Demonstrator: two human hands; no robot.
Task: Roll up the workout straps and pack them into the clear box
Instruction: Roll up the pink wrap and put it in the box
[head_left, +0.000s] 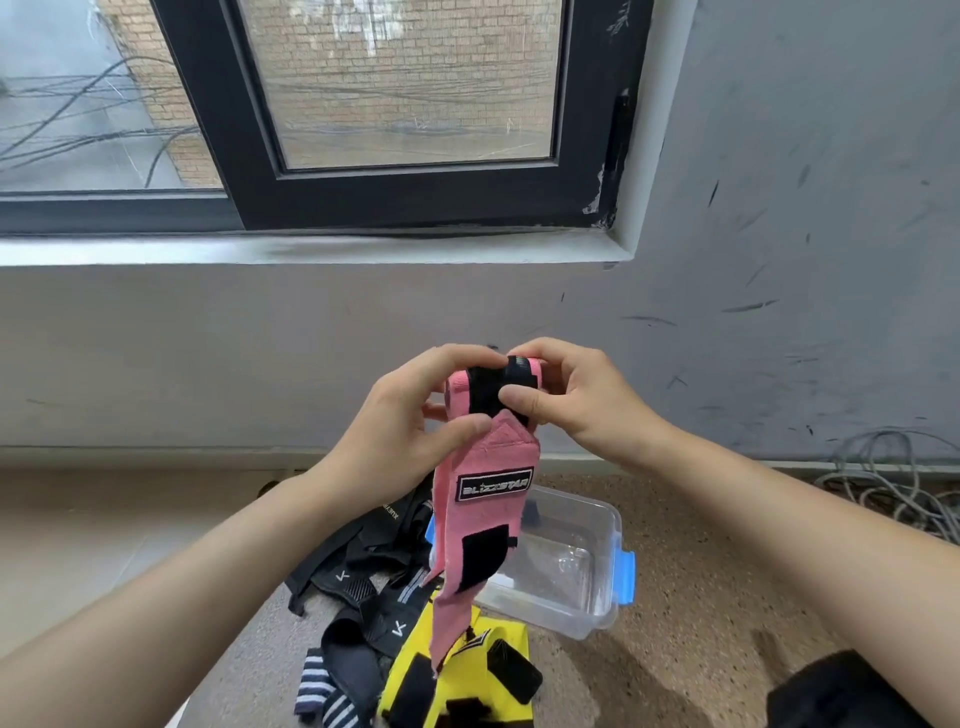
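**Item under work.** A pink woven workout strap (485, 519) with black fastening patches is held in the air in front of a grey wall. Its upper end is wound into a small, partial roll. The long tail, which carries a black label, hangs free toward the heap below.

**Hands.** The left hand (410, 415) and the right hand (576, 400) both pinch the roll from opposite sides, with thumbs on the near face and fingers curled over the top.

**Destination.** A clear plastic box (597, 618) with a blue latch (627, 574) stands open on the speckled floor (701, 571), below the hands. No strap shows in the part of it that is visible. Loose black straps (363, 561) lie just beside it. A yellow strap (467, 670) lies nearer the camera, under the tail's end.

**Risks, as judged.**
1. The roll is held by fingertips only. If both thumbs lifted together to re-grip, the springy webbing would likely unwind.
2. The tail looks twisted toward its lower end. Wound in that way, it would make a skewed, coned roll that sits badly in the box.
3. The black patches may catch on the pink weave, locking the roll off-line.
4. The dangling end could snag in the heap and drag another strap up.
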